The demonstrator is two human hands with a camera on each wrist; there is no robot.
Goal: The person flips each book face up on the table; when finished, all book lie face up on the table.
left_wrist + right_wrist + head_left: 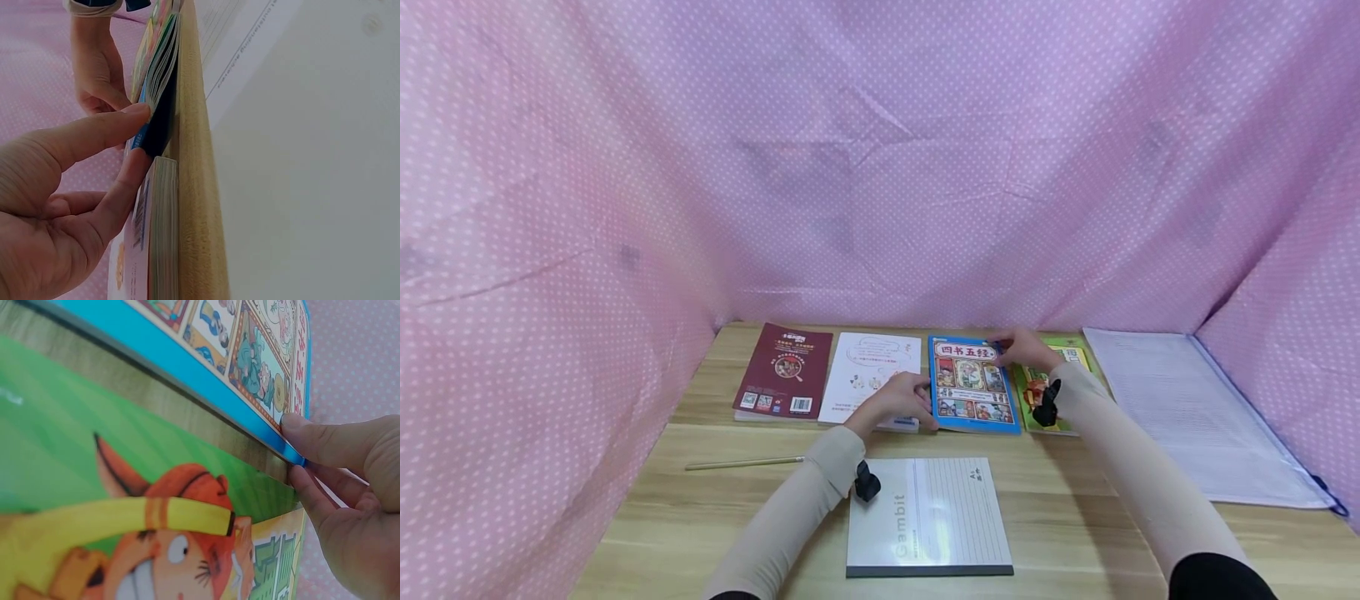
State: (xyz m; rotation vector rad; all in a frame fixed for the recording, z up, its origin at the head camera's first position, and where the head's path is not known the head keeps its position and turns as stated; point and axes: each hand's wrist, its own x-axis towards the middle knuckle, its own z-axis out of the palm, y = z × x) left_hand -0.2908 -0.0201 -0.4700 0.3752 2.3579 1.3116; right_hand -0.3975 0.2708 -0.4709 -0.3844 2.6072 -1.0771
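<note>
At the back of the worktop point(715, 500), I see my left grip point(901, 400) and right grip point(1026, 350) pinching opposite corners of the blue book point(972, 383), between the white book point(868, 377) and the green one point(1051, 392).

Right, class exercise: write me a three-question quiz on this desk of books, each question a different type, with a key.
1. True or false: the blue book is held by both hands.
2. Multiple choice: which book lies at the left end of the row? A) the green book B) the dark red book C) the white book
3. Short answer: what lies nearest the person, in front of the row?

Key
1. True: the left hand grips its near left corner and the right hand pinches its far right corner.
2. B.
3. A lined notepad; a pencil lies to its left on the wooden table.
</note>
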